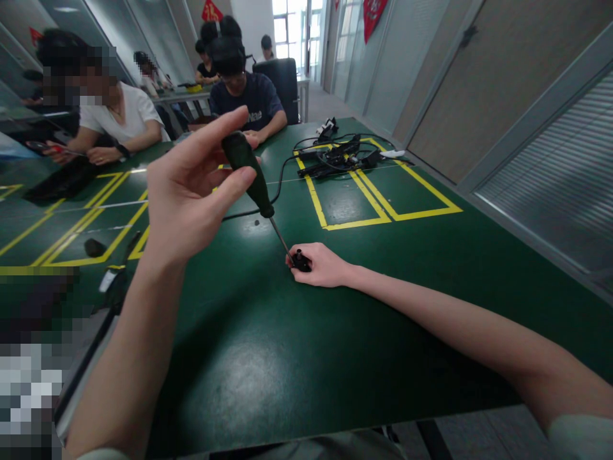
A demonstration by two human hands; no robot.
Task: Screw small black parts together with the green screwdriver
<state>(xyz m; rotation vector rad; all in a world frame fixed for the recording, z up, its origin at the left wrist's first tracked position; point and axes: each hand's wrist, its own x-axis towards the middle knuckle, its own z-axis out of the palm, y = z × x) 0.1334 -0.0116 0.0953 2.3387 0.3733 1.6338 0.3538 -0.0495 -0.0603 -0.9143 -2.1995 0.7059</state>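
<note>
My left hand (191,179) grips the dark handle of a screwdriver (249,172) between thumb and fingers, raised above the table. The screwdriver tilts, and its thin metal shaft runs down to the right. Its tip meets a small black part (300,260) with a short round post on top. Around that part are the fingers of my right hand (320,264), which rests on the green tabletop (268,358). The fingers hide much of the small part, so I cannot make out its exact kind.
Black parts and cables (340,156) lie in a heap within yellow tape outlines (357,225) at the back right. One cable runs left behind the screwdriver. A small dark block (94,247) lies at left. Other people (246,96) sit across and to the left.
</note>
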